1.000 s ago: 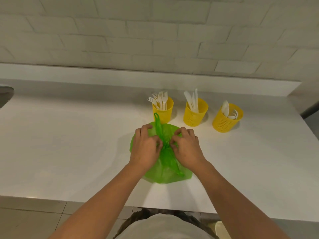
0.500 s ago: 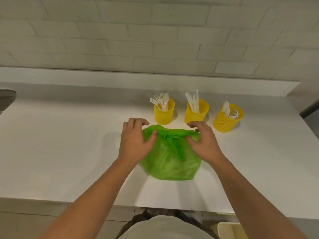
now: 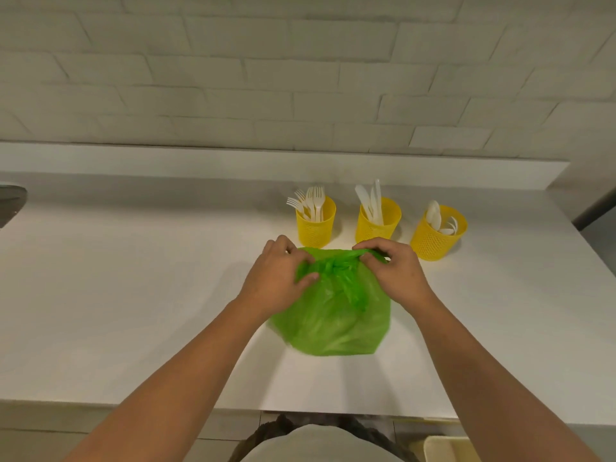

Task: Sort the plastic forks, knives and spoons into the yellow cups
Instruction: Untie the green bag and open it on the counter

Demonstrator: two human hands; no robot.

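On the white bench (image 3: 133, 278), left hand (image 3: 276, 281) and right hand (image 3: 396, 271) each keep a pinching grip on the crumpled green plastic bag (image 3: 333, 321) (right at its knotted top). Just behind, three yellow mesh cups (image 3: 315, 228) hold white plastic forks (image 3: 310, 201), knives (image 3: 370, 200), spoons (image 3: 436, 216).

No legible text, label or number anywhere — cups, bag, counter, wall alike.

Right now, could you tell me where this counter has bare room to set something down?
The widest bare stretch of counter lies left of the left hand and fork cup. A smaller patch lies right of the right hand, before the spoon cup. Crowded: both hands grip the green bag just before the knife cup.
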